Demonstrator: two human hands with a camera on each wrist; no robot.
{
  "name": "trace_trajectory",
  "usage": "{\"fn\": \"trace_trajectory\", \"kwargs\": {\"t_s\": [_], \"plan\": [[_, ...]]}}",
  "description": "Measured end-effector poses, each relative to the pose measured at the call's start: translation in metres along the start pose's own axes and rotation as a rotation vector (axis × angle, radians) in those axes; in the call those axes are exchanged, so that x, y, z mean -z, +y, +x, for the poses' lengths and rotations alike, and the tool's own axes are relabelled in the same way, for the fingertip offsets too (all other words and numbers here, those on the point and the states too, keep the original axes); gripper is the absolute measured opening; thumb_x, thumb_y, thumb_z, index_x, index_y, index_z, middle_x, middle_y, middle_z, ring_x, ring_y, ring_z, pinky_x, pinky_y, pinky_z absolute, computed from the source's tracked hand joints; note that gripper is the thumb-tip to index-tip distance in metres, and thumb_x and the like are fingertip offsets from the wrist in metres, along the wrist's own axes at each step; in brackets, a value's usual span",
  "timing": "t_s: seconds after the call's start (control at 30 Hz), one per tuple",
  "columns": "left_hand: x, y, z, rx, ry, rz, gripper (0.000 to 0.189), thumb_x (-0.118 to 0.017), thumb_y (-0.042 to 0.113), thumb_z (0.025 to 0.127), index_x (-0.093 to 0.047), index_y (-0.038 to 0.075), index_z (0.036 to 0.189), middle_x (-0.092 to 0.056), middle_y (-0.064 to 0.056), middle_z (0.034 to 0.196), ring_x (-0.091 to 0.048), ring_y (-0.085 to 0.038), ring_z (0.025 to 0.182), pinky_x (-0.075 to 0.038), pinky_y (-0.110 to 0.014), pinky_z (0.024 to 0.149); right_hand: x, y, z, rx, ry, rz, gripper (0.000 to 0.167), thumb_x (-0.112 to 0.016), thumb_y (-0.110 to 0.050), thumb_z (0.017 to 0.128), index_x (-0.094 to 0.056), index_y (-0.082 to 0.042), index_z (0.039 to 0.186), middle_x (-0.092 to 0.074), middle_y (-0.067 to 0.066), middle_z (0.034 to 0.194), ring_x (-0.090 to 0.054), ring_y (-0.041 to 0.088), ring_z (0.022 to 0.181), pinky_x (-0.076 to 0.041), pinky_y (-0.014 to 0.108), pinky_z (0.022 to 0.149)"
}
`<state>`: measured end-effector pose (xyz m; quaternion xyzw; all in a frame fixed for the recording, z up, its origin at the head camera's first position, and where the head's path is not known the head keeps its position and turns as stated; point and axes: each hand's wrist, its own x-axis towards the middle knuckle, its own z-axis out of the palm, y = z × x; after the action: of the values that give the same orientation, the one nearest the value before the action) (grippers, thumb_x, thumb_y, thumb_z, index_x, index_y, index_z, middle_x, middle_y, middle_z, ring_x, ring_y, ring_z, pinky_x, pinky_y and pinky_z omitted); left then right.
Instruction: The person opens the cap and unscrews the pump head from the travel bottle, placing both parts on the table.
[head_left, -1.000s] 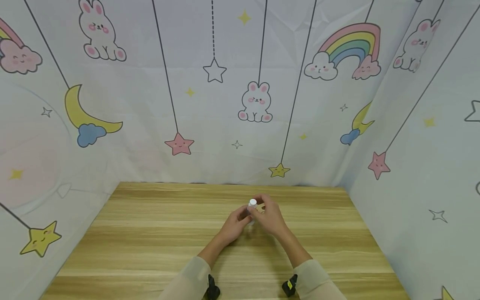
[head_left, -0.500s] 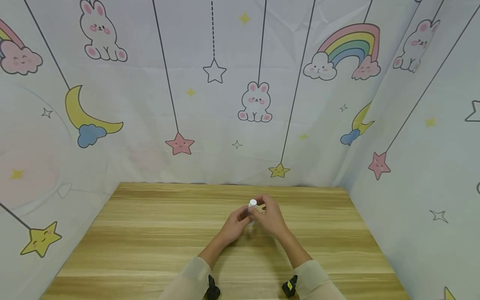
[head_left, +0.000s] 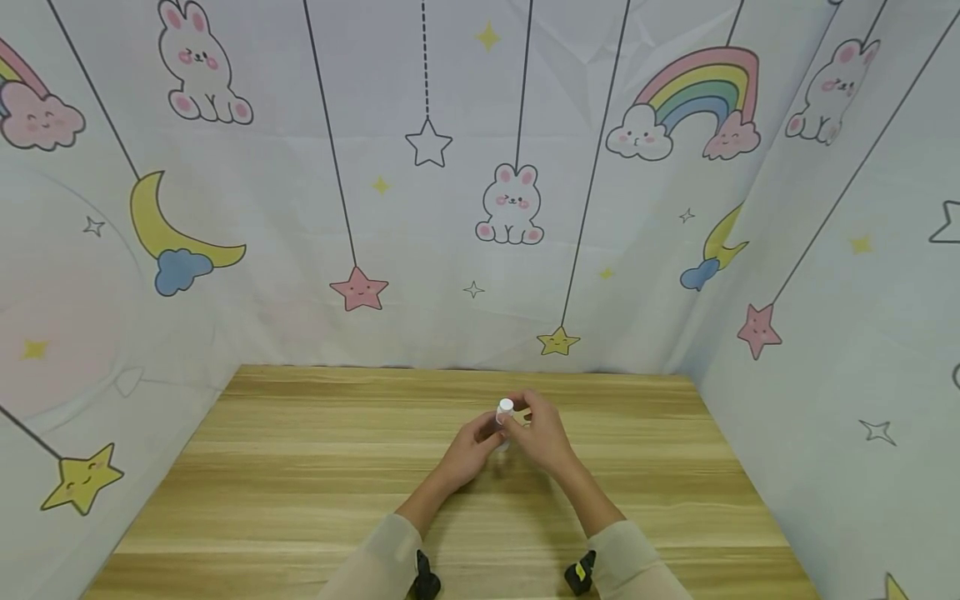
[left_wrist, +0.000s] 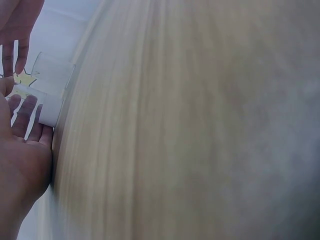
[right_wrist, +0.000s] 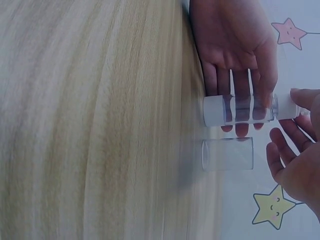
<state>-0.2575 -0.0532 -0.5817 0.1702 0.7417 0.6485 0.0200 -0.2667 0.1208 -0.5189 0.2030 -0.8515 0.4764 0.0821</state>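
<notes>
A small clear bottle (right_wrist: 241, 109) with a white base and white top stands upright on the wooden table between my hands. My left hand (head_left: 467, 452) grips its clear body low down, fingers behind it and thumb in front, as the right wrist view shows. Higher up, my right hand (head_left: 543, 435) pinches the white top (head_left: 506, 406) between thumb and fingers, its other fingers spread apart. Close beside the bottle stands a clear open cylinder (right_wrist: 228, 154), a see-through cover or cup; in the head view the right hand mostly hides it. The left wrist view catches the bottle's white base (left_wrist: 50, 111).
The wood-grain table (head_left: 315, 483) reaches back to a white cloth wall (head_left: 435, 325) printed with rabbits, stars and moons. More printed cloth (head_left: 847, 350) closes the right side. Black wrist straps (head_left: 426, 577) show at both sleeves.
</notes>
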Motion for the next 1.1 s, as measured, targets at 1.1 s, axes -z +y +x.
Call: {"fn": "trace_trajectory", "kwargs": {"t_s": [1.1], "plan": [[0.0021,-0.0003,0.0023,0.008,0.001,0.003,0.042,-0.061,0.027,0.110,-0.059,0.011,0.149,-0.064,-0.009,0.145,-0.058,-0.028,0.137,-0.045,-0.051,0.115,-0.0005,0.0009,0.0023,-0.009,-0.027,-0.002,0.024,-0.074,-0.012,0.101,-0.069,-0.007,0.124,-0.069,0.005,0.115,-0.063,0.026,0.112,-0.054,0.051,0.096]]}}
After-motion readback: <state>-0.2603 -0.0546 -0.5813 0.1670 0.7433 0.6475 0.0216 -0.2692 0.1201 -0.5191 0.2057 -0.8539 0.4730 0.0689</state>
